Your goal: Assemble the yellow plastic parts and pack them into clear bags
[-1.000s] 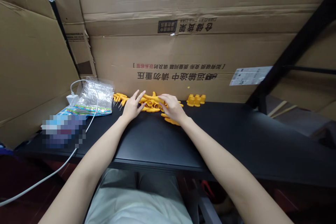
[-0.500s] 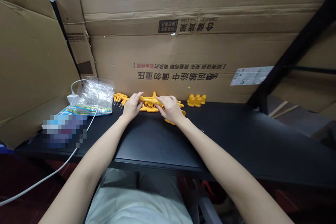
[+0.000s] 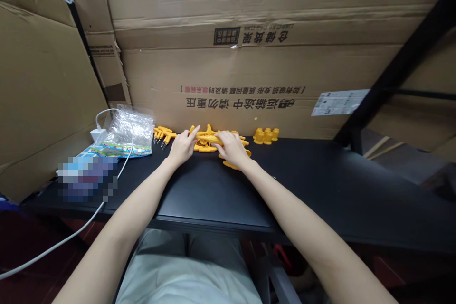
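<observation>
At the back of the table, a pile of yellow plastic parts (image 3: pixel 206 148) lies between my hands, some of them long and curved. My right hand (image 3: pixel 231 147) is closed around a long yellow plastic part (image 3: pixel 211 138) at the pile's top. Around its other end my left hand (image 3: pixel 182 147) is bent, the index finger raised; its thumb contact is partly hidden. Beside the left hand lie several yellow T-shaped corkscrew handles (image 3: pixel 166 134) with metal spirals. Several yellow stepped, cap-like pieces (image 3: pixel 263 136) stand upright to the right of the pile.
The black table (image 3: pixel 213 194) backs onto an upright cardboard sheet (image 3: pixel 231 71). On the left are a clear plastic bag (image 3: pixel 130 128), a white plug (image 3: pixel 98 134) with a cable (image 3: pixel 83 226), and a blurred packet (image 3: pixel 87 175). A black frame post (image 3: pixel 395 66) slants at right.
My left hand has shifted slightly right and down, closer to the right hand. The long yellow part sits a little lower between them, and my right fingers have curled slightly.
</observation>
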Tool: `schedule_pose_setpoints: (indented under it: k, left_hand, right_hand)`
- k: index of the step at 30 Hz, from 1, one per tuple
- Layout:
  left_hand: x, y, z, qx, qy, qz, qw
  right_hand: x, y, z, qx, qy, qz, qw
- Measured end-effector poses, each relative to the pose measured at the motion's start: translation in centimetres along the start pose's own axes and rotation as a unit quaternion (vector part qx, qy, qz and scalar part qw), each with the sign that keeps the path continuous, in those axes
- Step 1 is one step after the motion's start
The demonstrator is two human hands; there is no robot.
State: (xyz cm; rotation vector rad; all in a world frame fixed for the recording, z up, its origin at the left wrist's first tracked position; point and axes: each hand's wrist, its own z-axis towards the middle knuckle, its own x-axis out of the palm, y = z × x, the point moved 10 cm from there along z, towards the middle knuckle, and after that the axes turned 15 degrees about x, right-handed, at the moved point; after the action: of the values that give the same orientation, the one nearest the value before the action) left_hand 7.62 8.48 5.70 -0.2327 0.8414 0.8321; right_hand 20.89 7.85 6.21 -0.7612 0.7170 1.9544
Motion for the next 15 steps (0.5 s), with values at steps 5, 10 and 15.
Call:
schedule_pose_setpoints:
  k: [5,10,15]
  left_hand:
    - [0.1,-0.3,-0.1,0.01,-0.012,-0.018,1.0]
    - [-0.1,-0.2,-0.3,0.018,-0.025,-0.019,0.999]
    - [0.2,-0.1,-0.3,0.02,-0.013,-0.012,1.0]
  right_hand:
    - [-0.8,0.2,0.0,-0.005,-0.029,-0.036,0.999]
    - [-0.4,0.8,-0.2,-0.037,-0.029,-0.028,0.999]
    - [0.4,1.1,-0.3,-0.037,-0.007,-0.07,0.997]
